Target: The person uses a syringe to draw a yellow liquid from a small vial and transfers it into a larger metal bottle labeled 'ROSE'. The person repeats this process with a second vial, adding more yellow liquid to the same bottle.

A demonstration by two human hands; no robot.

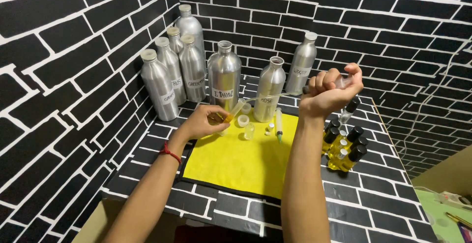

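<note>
Yellow cloth (pixel 241 162) on a brick-patterned table: the left hand (pixel 204 121) grips a small glass vial (pixel 236 109) while the right hand (pixel 330 90), clenched, holds a syringe (pixel 339 81), its long needle (pixel 275 95) entering the vial. Filling appears underway; next calls for a steady plunger press.

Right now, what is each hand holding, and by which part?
The right hand grips a syringe at its plunger end. The left hand pinches a small vial near its base.
</note>
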